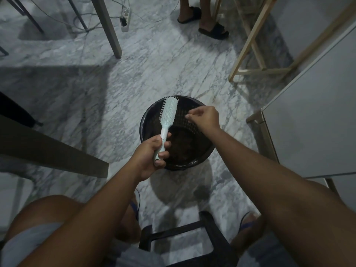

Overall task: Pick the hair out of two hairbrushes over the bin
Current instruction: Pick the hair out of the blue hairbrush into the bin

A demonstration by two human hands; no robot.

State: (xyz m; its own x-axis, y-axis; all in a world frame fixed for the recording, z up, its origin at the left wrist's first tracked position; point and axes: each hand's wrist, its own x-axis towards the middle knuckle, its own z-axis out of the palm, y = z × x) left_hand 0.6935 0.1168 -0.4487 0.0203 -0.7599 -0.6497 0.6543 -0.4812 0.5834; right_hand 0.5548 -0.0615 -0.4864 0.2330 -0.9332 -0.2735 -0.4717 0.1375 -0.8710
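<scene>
A pale blue hairbrush (169,112) is held over the round black bin (202,151), bristles facing right, head pointing away from me. My left hand (152,157) grips its handle. My right hand (205,118) hovers over the bin to the right of the brush head, fingertips pinched together; whether any hair is between them is too fine to tell. Dark clumps lie at the bottom of the bin. A second hairbrush is not in view.
A black stool (185,237) stands between my knees. A dark table edge (57,151) lies at left, a white cabinet (317,122) at right, wooden frame legs (250,45) behind it. Another person's sandalled feet (206,22) stand at the back, next to a power strip (126,18).
</scene>
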